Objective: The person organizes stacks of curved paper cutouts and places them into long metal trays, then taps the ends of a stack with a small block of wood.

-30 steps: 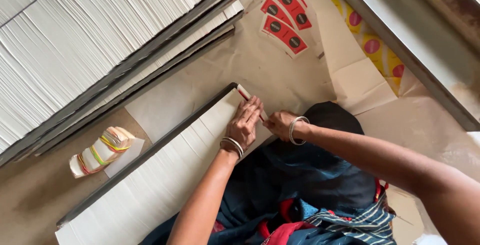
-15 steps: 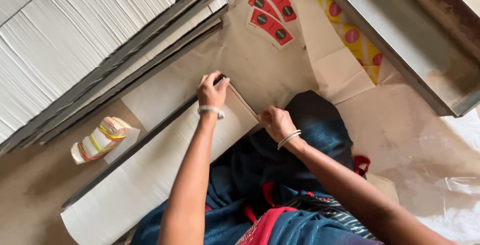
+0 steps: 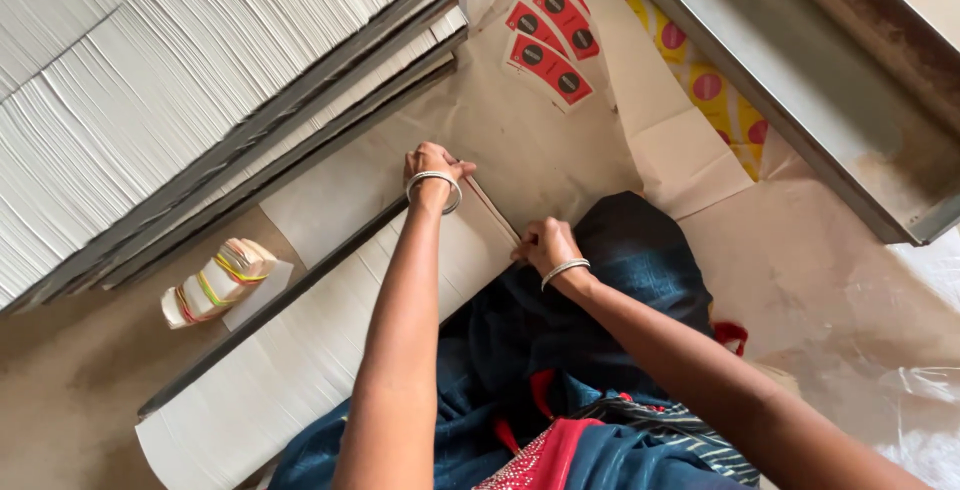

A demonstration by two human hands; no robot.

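A long stack of white sheets (image 3: pixel 300 370) lies on the floor against my lap, with a thin grey board (image 3: pixel 270 312) along its far side. My left hand (image 3: pixel 432 162), a metal bangle on its wrist, curls over the far corner of the stack's end. At the near corner of that same end, by my knee, my right hand (image 3: pixel 545 245) grips the edge of the sheets. Both hands hold the stack's end between them. My dark blue clothing (image 3: pixel 600 300) covers the floor under the right hand.
Large slanted stacks of white sheets (image 3: pixel 150 100) between grey boards fill the upper left. A small bundle bound with rubber bands (image 3: pixel 215 283) lies left of my stack. Red labels (image 3: pixel 552 32), yellow dotted paper (image 3: pixel 720 90) and a metal beam (image 3: pixel 800 80) lie beyond. Clear plastic sheet (image 3: pixel 900 390) lies at right.
My left hand has moved from beside the right hand out to the far corner of the stack's end. The right hand has stayed at the near corner.
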